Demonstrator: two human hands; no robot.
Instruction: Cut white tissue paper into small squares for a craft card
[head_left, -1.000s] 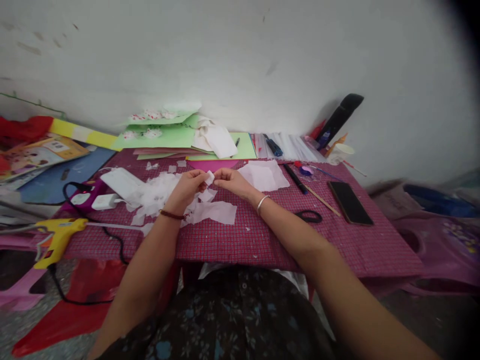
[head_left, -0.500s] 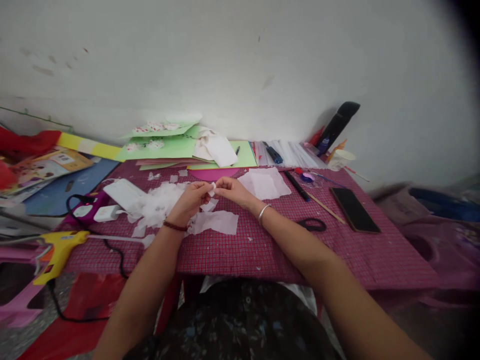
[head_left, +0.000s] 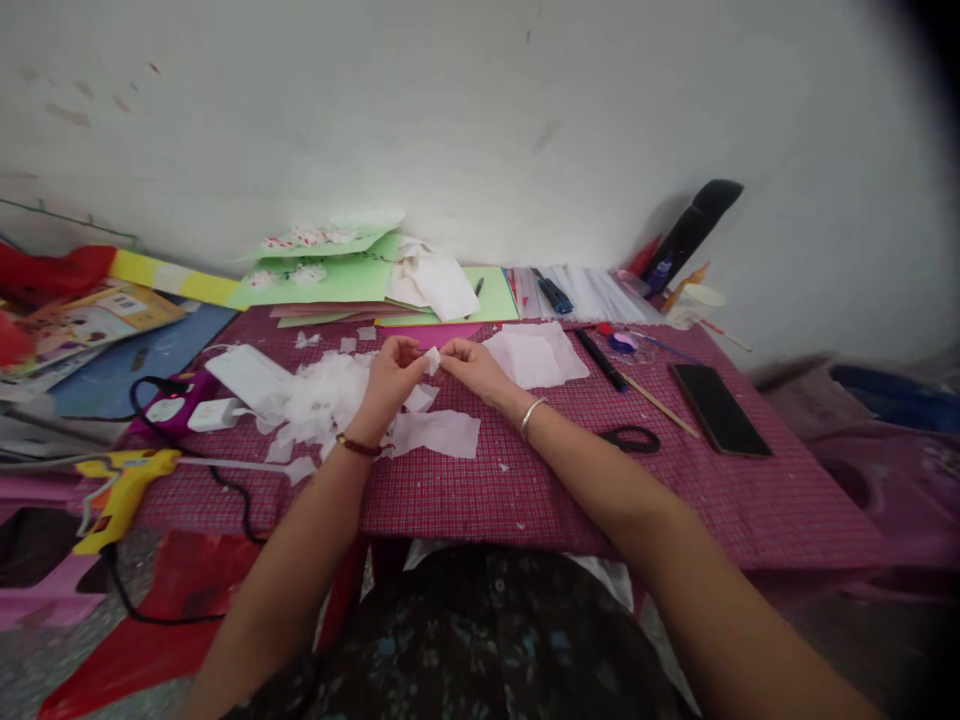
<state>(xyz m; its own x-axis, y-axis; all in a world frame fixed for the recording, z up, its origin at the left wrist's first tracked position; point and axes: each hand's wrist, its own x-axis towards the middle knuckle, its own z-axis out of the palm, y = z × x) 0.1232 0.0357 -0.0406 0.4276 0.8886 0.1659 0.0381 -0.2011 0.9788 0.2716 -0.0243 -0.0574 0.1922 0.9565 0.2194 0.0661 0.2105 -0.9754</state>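
Between my two hands, over the middle of the table, is a small crumpled piece of white tissue paper (head_left: 433, 360). My left hand (head_left: 390, 380) pinches it from the left, and the fingertips of my right hand (head_left: 474, 368) grip its right side. A heap of crumpled white tissue paper (head_left: 319, 395) lies just left of my left hand. Flat tissue sheets (head_left: 442, 434) rest below my hands, and a stack of tissue squares (head_left: 536, 355) lies to the right of my right hand.
A yellow glue gun (head_left: 127, 490) hangs at the left table edge near a purple power strip (head_left: 176, 405). Green paper with blossoms (head_left: 322, 285) lies at the back. Right of my arm are scissors (head_left: 634, 438), a black marker (head_left: 600, 360), a thin stick (head_left: 660, 403) and a phone (head_left: 718, 408).
The view has shifted slightly. My left hand has turned, its fingers now more raised around the tissue piece. Both hands still hold the piece.
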